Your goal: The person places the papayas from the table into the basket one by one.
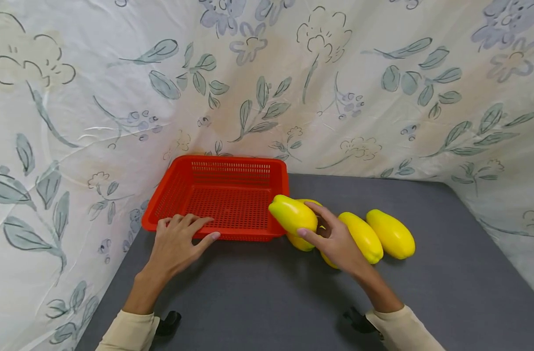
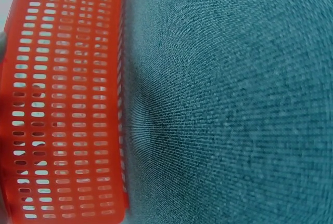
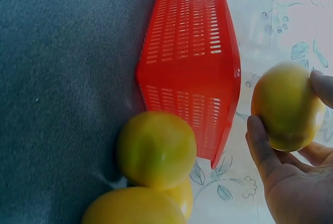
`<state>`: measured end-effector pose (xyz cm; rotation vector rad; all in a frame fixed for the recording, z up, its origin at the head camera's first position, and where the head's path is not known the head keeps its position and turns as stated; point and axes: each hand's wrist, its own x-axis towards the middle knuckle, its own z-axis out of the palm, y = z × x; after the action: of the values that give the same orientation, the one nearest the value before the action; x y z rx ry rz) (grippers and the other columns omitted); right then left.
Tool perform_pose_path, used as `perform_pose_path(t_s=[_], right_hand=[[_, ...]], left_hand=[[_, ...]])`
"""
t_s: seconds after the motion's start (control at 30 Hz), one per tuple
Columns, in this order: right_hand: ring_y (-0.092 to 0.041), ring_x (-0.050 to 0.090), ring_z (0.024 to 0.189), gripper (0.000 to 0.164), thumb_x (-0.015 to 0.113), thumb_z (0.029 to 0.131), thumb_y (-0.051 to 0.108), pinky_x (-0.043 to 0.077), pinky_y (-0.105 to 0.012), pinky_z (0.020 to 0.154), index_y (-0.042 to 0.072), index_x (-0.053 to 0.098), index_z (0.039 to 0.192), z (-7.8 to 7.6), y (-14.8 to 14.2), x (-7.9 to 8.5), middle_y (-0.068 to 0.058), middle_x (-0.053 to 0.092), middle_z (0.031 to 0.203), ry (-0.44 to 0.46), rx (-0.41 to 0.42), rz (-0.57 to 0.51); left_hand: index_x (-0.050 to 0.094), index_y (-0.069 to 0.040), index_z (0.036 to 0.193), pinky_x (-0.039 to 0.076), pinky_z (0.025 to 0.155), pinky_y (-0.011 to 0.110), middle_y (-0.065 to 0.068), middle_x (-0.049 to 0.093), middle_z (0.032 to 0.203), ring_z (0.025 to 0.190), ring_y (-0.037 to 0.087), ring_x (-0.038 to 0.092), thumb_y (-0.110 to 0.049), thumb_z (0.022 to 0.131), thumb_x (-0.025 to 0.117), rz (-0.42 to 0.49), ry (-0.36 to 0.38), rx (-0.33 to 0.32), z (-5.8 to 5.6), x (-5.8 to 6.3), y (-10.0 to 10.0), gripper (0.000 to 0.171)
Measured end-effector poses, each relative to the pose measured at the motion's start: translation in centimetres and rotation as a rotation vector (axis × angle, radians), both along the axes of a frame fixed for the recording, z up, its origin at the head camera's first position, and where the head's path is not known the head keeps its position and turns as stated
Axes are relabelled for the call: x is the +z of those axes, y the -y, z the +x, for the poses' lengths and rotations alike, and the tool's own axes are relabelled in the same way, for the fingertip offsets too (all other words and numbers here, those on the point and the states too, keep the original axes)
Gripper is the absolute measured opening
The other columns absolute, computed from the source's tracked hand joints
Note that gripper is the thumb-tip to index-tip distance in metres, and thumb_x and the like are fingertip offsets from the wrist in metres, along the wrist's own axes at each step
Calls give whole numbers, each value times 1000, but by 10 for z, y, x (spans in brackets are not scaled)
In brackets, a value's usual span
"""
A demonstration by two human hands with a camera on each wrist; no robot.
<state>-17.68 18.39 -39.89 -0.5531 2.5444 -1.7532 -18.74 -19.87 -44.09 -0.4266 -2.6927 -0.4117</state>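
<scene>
My right hand (image 1: 332, 239) holds a yellow papaya-like fruit (image 1: 293, 213) raised beside the right wall of the red plastic basket (image 1: 231, 237). Thumb and fingers wrap its sides in the right wrist view, where the held fruit (image 3: 289, 107) hangs clear of the others. With its fingers over the near rim at the basket's left part and its thumb along the front, my left hand (image 1: 176, 243) grips the basket edge. Only a bit of that hand shows at the left border of the left wrist view, by the perforated wall (image 2: 67, 104).
More yellow fruits lie right of the basket: one (image 1: 390, 234) outermost, another (image 1: 362, 237) next to it, others partly hidden behind the right hand. A dark grey cloth (image 1: 258, 302) covers the table. Floral fabric (image 1: 267, 63) hangs behind and at both sides.
</scene>
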Motion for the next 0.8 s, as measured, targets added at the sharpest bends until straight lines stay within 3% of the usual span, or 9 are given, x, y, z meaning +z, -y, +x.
perform_pose_path(t_s=[0.47, 0.7, 0.8], right_hand=[[-24, 67, 117, 68, 77, 100, 33, 57, -27, 99, 23, 45, 159, -5, 17, 1, -1, 54, 150, 10, 7, -25], [-27, 58, 140, 73, 77, 99, 35, 53, -34, 108, 26, 41, 162, -5, 25, 4, -7, 50, 158, 4, -7, -39], [-31, 56, 142, 71, 77, 99, 31, 53, -39, 109, 23, 42, 161, -4, 24, 3, -9, 51, 158, -14, -7, -46]], left_hand=[[73, -21, 136, 38, 99, 63, 12, 71, 122, 107, 35, 60, -59, 93, 69, 5, -5, -4, 0, -1, 2, 58], [73, -21, 136, 38, 99, 63, 12, 71, 123, 109, 36, 60, -59, 93, 69, 1, -5, -9, 0, -1, 4, 58], [73, -21, 136, 38, 100, 63, 13, 71, 124, 109, 37, 59, -60, 93, 69, -4, -8, -8, 0, -1, 5, 58]])
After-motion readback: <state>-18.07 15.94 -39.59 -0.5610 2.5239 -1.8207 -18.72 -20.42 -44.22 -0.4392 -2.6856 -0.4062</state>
